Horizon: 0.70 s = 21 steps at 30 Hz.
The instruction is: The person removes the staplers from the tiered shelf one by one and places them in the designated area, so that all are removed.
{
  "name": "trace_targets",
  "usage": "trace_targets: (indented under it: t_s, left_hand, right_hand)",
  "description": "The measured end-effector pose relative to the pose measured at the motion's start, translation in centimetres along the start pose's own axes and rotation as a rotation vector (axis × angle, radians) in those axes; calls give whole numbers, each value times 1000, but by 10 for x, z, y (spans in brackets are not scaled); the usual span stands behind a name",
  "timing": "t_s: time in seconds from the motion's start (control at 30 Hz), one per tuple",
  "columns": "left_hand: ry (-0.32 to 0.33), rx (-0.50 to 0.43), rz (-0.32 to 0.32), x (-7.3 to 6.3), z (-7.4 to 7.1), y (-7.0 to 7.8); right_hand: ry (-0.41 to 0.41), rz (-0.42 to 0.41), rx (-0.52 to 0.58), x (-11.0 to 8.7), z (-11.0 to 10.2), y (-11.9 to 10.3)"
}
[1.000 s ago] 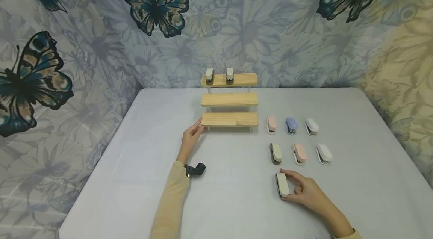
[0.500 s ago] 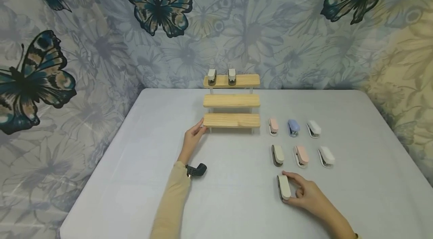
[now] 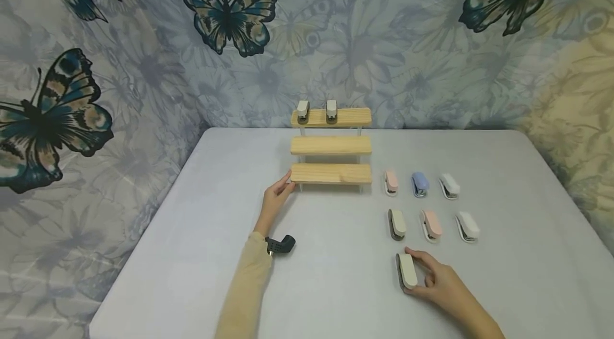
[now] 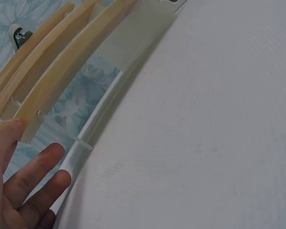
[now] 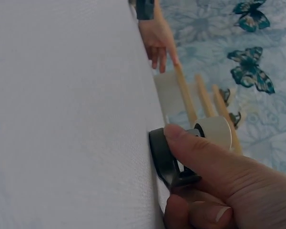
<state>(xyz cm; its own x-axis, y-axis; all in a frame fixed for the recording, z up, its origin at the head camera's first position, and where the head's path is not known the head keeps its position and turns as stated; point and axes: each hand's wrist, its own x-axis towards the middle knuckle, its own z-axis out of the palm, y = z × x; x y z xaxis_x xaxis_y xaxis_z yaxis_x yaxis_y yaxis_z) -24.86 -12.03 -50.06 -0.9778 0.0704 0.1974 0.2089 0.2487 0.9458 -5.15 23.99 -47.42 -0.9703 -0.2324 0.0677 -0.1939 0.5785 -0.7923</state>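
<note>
My right hand (image 3: 443,285) pinches a cream mini stapler (image 3: 408,271) with a dark base between thumb and finger, at the table's near right. In the right wrist view the thumb lies along the dark base of the stapler (image 5: 162,155). Whether it touches the tabletop is hard to tell. At the left end of the lowest board of a three-step wooden display rack (image 3: 331,172), my left hand (image 3: 274,203) touches the board's end. The left wrist view shows one digit against that board (image 4: 62,76), with the other fingers (image 4: 43,186) loose below it.
Two cream staplers (image 3: 303,111) stand on the rack's top board. Right of the rack, two rows of staplers lie on the white table (image 3: 192,253): pink (image 3: 390,182), blue (image 3: 420,184) and white (image 3: 450,186) behind; cream (image 3: 397,223), pink (image 3: 431,225) and white (image 3: 467,226) in front.
The whole head view has shifted slightly right and down. Both hands keep their places, the right one with the cream stapler and the left one at the rack's lowest board.
</note>
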Motion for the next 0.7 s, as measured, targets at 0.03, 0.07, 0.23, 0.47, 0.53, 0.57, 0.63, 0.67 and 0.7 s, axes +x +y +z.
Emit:
trace_targets:
  t_s: [0.03, 0.07, 0.23, 0.47, 0.53, 0.57, 0.63, 0.67, 0.7]
  left_hand:
    - [-4, 2, -1, -1, 1, 0]
    - [-9, 2, 2, -1, 1, 1]
    - [6, 19, -16, -3, 1, 2]
    - [12, 26, -8, -5, 1, 2]
    - [10, 27, -3, -4, 1, 2]
    - [9, 24, -1, -4, 1, 2]
    - [11, 20, 3, -3, 2, 2]
    - [11, 16, 1, -3, 2, 2]
    - [10, 12, 1, -3, 2, 1]
  right_hand:
    - [5, 5, -10, -2, 0, 0]
    - [8, 3, -23, -3, 0, -1]
    - [10, -24, -52, -3, 0, -2]
    - [16, -26, -44, -2, 0, -5]
    - [13, -21, -40, -2, 0, -5]
    - [10, -21, -37, -2, 0, -5]
    - [-9, -30, -36, -3, -1, -4]
    - [-22, -38, -34, -3, -1, -4]
    - [-37, -46, -33, -3, -2, -3]
